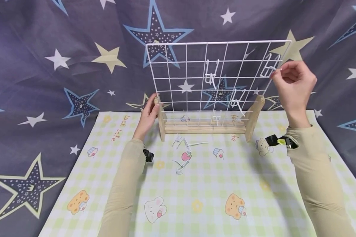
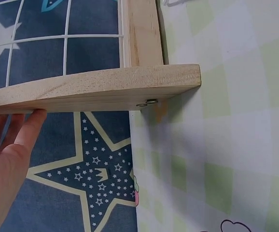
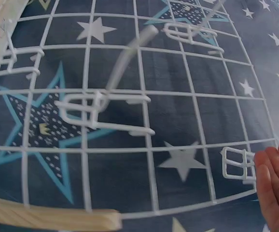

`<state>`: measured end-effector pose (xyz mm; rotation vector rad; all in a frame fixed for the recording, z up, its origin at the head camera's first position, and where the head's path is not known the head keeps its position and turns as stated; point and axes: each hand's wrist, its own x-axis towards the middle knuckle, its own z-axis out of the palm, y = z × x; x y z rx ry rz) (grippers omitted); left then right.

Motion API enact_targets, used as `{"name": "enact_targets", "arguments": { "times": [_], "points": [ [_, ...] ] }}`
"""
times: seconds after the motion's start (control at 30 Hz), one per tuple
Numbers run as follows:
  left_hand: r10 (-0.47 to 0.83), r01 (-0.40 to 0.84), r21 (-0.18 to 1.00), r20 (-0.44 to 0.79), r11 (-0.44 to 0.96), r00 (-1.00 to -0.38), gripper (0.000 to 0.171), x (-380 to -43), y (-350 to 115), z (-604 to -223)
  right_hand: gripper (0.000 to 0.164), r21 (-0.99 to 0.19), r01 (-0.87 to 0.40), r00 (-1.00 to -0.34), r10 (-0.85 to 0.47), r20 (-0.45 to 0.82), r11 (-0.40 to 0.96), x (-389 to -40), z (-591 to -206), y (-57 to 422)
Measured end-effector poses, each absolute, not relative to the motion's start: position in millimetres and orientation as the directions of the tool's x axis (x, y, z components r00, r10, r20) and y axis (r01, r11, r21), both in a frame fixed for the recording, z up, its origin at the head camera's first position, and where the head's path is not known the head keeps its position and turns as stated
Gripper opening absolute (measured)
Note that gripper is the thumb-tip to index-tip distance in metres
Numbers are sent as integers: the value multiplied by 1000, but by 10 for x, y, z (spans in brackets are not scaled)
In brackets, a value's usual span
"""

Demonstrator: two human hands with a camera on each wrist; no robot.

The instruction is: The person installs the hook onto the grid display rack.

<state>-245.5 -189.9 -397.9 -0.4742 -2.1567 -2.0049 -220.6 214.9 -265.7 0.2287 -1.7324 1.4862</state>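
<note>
A white wire grid panel (image 1: 192, 78) stands upright in a wooden stand (image 1: 204, 129). Near the panel's upper right corner, my right hand (image 1: 296, 84) pinches the outer end of a white wire hook (image 1: 267, 70), which sits against the grid wires. In the right wrist view, the fingertips are at the same hook (image 3: 236, 163). My left hand (image 1: 148, 115) holds the stand's left wooden upright (image 1: 161, 123), its fingers at the outer face. Other hooks hang on the grid: one upper middle (image 1: 210, 77), one lower right (image 1: 236, 102), a smaller one (image 1: 216, 117) low down.
Several loose white hooks (image 1: 182, 168) lie on the checked tablecloth (image 1: 195, 184) in front of the stand. The stand's right upright (image 1: 254, 118) is below my right hand. A dark star-patterned cloth (image 1: 77, 72) hangs behind the table.
</note>
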Motion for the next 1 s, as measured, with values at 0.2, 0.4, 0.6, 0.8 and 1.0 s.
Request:
{"name": "enact_targets", "arguments": {
  "times": [0.2,0.4,0.6,0.8,1.0],
  "points": [
    [135,348,936,338,53,-931,48,-2476,-1895,-3987,6,-746,-593,-662,344,666,302,-2266,-2899,2190],
    [129,351,935,344,39,-930,47,-2472,-1896,-3996,10,-710,-626,-638,311,704,322,-2295,-3036,2221],
    [130,341,938,332,55,-934,48,-2432,-1911,-3996,5,-771,-566,-719,282,635,293,-2232,-3104,2183],
    [120,345,931,331,118,-936,50,-2440,-1917,-4014,6,-807,-472,-768,283,574,355,-2171,-3085,2110],
    [43,387,867,394,314,-918,50,-2512,-1856,-4131,9,-827,-359,-777,352,521,432,-2359,-3380,2232]
  ]
}}
